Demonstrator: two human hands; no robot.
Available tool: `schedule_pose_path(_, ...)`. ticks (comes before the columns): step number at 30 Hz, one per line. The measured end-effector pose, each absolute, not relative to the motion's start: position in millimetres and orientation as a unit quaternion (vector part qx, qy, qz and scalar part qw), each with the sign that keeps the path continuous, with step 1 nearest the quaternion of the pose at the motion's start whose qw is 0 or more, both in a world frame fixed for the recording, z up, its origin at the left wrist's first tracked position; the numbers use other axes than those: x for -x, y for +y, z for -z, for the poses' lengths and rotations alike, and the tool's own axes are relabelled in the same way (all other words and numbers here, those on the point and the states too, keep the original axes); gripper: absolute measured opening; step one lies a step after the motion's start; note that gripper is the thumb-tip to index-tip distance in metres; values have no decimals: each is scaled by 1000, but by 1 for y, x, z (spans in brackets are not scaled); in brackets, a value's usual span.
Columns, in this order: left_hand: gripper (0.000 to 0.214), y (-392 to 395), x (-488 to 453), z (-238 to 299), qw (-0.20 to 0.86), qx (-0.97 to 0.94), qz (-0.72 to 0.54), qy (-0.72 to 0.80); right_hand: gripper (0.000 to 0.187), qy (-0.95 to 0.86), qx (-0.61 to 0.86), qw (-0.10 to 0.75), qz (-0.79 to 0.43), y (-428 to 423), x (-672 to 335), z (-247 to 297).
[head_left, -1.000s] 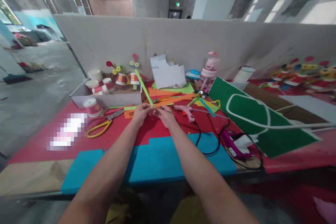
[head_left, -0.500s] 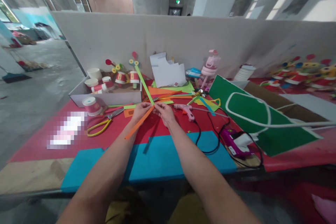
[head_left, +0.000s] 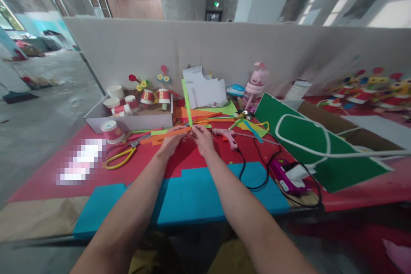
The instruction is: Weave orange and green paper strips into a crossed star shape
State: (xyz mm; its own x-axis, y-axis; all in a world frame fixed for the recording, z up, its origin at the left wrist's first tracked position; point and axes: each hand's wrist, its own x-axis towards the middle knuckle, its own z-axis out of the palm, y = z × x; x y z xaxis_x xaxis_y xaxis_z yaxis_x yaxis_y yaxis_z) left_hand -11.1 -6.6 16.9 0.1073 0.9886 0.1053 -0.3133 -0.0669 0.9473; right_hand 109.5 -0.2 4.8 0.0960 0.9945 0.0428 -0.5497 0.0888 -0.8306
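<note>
Both my hands meet over the red tabletop, fingers pinched around the joint of two paper strips. The green paper strip [head_left: 187,105] rises away from me, nearly upright in view. From the same joint the orange paper strip [head_left: 165,135] points left, passing over my left hand [head_left: 175,140]. My right hand [head_left: 203,139] grips the joint from the right, thumb and fingers together. Exactly how the strips meet is hidden by my fingertips. Just right of that hand lies a pink glue gun [head_left: 227,136]; yellow-handled scissors [head_left: 123,156] lie to the left.
A white box [head_left: 128,123] with paper cups and cup figures stands at back left. Blue sheets [head_left: 192,197] lie along the front edge. At right are a purple power strip [head_left: 285,175] with black cord, and a green board [head_left: 308,145] with a white cable.
The joined strips have turned clockwise in my hands: the orange end has swung up from lower left to nearly level, and the green one from leaning left to nearly upright.
</note>
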Motion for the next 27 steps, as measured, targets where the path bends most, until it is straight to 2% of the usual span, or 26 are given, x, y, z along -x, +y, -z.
schedule_pose_path(4, 33, -9, 11, -17, 580, -483, -538, 374, 29, -329, 335, 665, -581, -1, -108, -5)
schedule_pose_path(9, 32, -7, 13, -15, 530, -470, -585, 394, 29, -373, 336, 646, -575, -7, -104, -8)
schedule_pose_path(14, 33, -5, 14, -11, 525, -462, -576, 423, 28, -399, 354, 642, -551, -8, -104, -10)
schedule_pose_path(21, 25, -8, 12, -14, 419, -514, -579, 475, 21, -452, 412, 640, -465, -3, -106, -1)
schedule_pose_path(27, 23, -7, 10, -13, 408, -531, -588, 454, 22, -467, 438, 617, -458, -2, -108, 0)
